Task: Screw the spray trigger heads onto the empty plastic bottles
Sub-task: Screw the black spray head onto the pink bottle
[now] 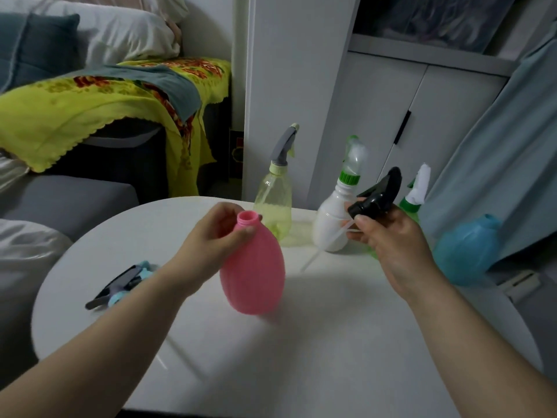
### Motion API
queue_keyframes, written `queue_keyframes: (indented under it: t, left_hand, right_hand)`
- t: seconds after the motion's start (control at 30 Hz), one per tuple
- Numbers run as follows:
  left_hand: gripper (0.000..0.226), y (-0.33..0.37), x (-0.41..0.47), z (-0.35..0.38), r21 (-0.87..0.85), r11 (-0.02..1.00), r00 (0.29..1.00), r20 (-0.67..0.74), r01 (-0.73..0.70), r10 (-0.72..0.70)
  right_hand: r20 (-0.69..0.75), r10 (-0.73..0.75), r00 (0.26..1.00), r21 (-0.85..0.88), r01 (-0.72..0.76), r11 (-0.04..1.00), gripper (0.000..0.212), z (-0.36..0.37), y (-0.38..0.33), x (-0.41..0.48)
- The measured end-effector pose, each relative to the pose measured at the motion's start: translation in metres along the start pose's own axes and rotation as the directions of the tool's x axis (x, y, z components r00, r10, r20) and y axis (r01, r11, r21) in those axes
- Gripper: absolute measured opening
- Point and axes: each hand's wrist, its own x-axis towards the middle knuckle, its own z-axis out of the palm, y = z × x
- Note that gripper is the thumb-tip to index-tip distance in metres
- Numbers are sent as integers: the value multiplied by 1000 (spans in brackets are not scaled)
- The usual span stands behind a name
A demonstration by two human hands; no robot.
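My left hand (208, 245) grips the neck of a pink ribbed bottle (256, 276), held tilted over the white round table (271, 357) with its open threaded mouth pointing up. To its right, my right hand (391, 236) holds a black spray trigger head (381, 191) by its collar. The head's clear dip tube (322, 250) hangs down to the left toward the table. The trigger head is apart from the pink bottle's mouth.
At the table's back stand a yellow-green bottle with a grey trigger head (275, 203), a white bottle with a green-collared head (337, 212) and a green bottle (413, 203) behind my right hand. A blue bottle (467, 251) lies at right. A loose blue-grey trigger head (123, 285) lies at left.
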Motion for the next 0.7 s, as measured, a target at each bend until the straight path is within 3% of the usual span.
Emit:
queue_keyframes:
  t: [0.2,0.47,0.7]
  left_hand:
    - [9,-10,-15,20,101,994,993,109,44,-55]
    - [59,-24,-35,15,281,959,977,209,-23,-38]
    - [62,-30,-37,16,290,957,986,166,-22,-28]
  right_hand:
    - [-6,-22,1000,33,22,999,14,-6,-17,-10]
    - [-42,-89,995,104,93,990,18,-6,-49,-6]
    - [21,-111,994,233,103,967,20,16,-67,1]
